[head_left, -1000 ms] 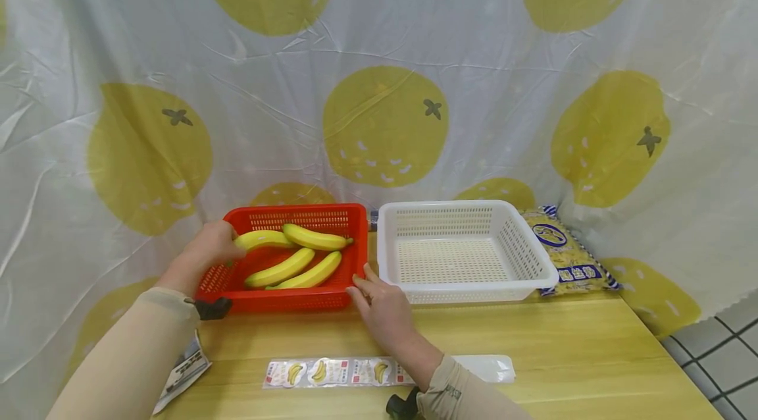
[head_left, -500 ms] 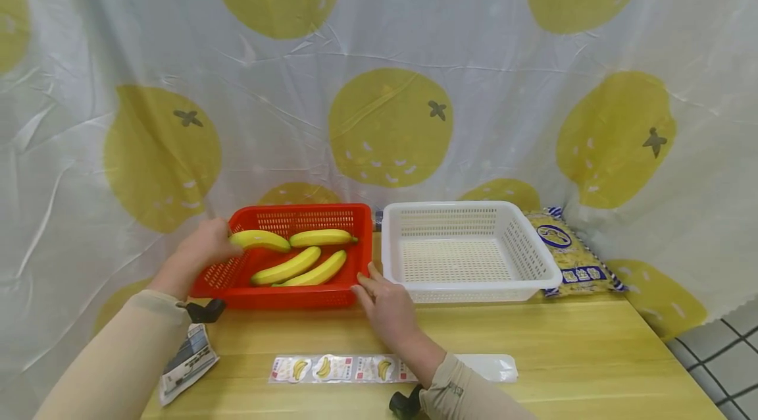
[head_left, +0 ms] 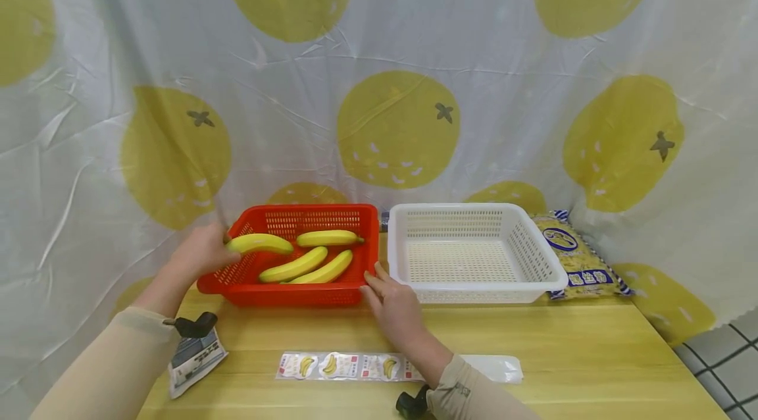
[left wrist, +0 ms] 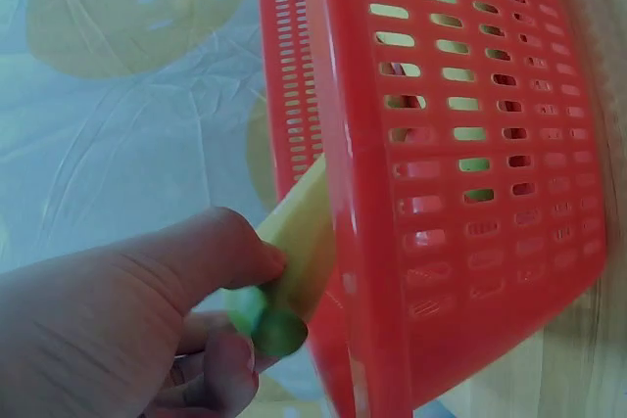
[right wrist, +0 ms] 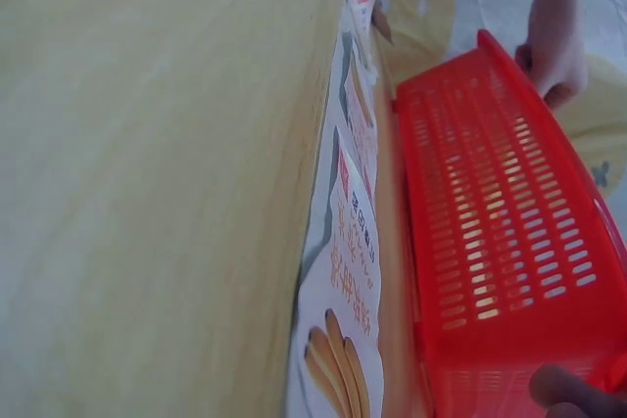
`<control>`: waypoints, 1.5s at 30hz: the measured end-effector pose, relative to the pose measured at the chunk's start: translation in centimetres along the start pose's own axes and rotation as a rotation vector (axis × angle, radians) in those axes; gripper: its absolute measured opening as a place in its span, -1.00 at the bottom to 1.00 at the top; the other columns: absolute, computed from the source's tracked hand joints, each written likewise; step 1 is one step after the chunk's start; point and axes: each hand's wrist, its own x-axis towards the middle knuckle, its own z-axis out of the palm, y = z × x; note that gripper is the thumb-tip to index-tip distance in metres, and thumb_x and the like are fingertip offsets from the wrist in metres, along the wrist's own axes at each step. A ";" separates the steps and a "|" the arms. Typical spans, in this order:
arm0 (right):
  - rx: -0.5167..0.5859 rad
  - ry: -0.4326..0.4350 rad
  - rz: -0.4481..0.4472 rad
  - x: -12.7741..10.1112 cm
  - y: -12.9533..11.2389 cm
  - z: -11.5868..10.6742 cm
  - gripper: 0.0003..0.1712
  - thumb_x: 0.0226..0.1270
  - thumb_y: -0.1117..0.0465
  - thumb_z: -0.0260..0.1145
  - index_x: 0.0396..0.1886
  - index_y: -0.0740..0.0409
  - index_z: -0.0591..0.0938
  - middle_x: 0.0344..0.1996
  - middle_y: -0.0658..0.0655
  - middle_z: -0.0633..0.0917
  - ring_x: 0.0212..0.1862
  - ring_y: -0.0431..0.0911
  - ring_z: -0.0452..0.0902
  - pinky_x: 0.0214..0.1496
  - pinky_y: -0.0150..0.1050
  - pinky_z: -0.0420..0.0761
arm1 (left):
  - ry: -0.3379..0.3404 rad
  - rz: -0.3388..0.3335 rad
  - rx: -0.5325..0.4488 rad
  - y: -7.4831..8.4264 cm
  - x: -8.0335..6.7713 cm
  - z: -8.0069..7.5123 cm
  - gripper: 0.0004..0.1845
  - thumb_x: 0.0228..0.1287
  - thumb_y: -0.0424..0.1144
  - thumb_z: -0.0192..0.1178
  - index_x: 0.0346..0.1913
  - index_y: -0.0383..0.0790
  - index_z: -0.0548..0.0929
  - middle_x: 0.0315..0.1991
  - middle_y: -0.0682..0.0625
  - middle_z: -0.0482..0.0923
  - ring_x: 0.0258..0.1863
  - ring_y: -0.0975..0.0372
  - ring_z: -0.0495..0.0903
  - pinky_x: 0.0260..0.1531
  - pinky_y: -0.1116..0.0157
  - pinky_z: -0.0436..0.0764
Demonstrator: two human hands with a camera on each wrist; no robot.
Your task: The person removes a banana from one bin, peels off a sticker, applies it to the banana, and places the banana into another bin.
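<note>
In the head view, my left hand [head_left: 204, 250] grips one end of a yellow banana [head_left: 260, 243] over the left side of the red basket [head_left: 284, 289]. Its green tip [left wrist: 279, 332] shows between thumb and fingers in the left wrist view, close beside the basket's rim. Another banana [head_left: 328, 237] lies at the back of the basket, and two more bananas [head_left: 294, 266] lie side by side near its front. My right hand [head_left: 398, 311] touches the basket's front right corner with fairly straight fingers; only fingertips [right wrist: 568, 391] show in the right wrist view.
A white basket [head_left: 474, 287] stands just right of the red one, with a yellow printed packet [head_left: 583, 268] beside it. A strip of banana-printed labels [head_left: 349, 366] lies in front, partly under my right forearm. A small printed packet [head_left: 198, 361] is at the left.
The back banana has settled from a slant to nearly level. The gripped banana now shows clear of my left hand a little more. My view has swung slightly left; my right hand stays at the corner.
</note>
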 end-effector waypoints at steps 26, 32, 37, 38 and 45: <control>0.124 -0.044 -0.039 -0.3 1.4 -0.6 -0.61 0.35 0.33 0.44 0.16 0.25 0.72 0.23 0.36 0.63 0.19 0.15 0.65 0.09 -0.08 0.68 | 0.110 0.067 -0.273 3.4 -8.8 2.2 -0.62 0.15 -0.12 0.51 -0.01 -0.21 0.74 -0.34 0.05 0.69 -0.60 0.31 0.47 -0.64 0.34 0.45; 0.205 -0.137 -0.026 -0.5 1.7 -0.9 -0.62 0.50 0.35 0.28 0.26 0.24 0.66 0.32 0.37 0.55 -0.36 -0.08 0.80 -0.26 -0.41 0.71 | 0.109 0.182 -0.383 3.6 -10.9 3.6 -0.62 0.09 -0.24 0.56 0.00 -0.08 0.73 -0.62 0.20 0.48 -0.66 0.38 0.41 -0.68 0.37 0.40; 0.334 -0.259 0.019 -0.6 1.9 -1.6 -0.56 0.56 0.41 0.16 0.36 0.25 0.56 0.42 0.39 0.44 -0.56 -0.10 0.70 -0.45 -0.48 0.60 | 0.099 0.301 -0.429 3.7 -12.0 5.6 -0.60 0.08 -0.24 0.59 0.00 0.06 0.72 -0.62 0.26 0.41 -0.67 0.43 0.37 -0.66 0.39 0.41; 0.353 -0.273 0.019 -0.6 2.0 -1.7 -0.55 0.56 0.42 0.15 0.38 0.25 0.55 0.44 0.39 0.42 -0.55 -0.08 0.71 -0.49 -0.47 0.59 | 0.090 0.311 -0.423 3.9 -12.0 6.0 -0.60 0.08 -0.21 0.58 0.00 0.07 0.72 -0.60 0.27 0.43 -0.67 0.45 0.36 -0.66 0.40 0.41; 0.384 -0.219 -0.121 -0.7 2.5 -2.3 -0.54 0.49 0.52 0.16 0.34 0.36 0.56 0.38 0.42 0.48 -0.58 -0.14 0.69 -0.57 -0.56 0.49 | 0.024 0.350 -0.424 6.4 -11.1 9.1 -0.65 0.09 -0.18 0.57 -0.04 -0.02 0.74 -0.39 0.27 0.59 -0.64 0.49 0.36 -0.62 0.42 0.45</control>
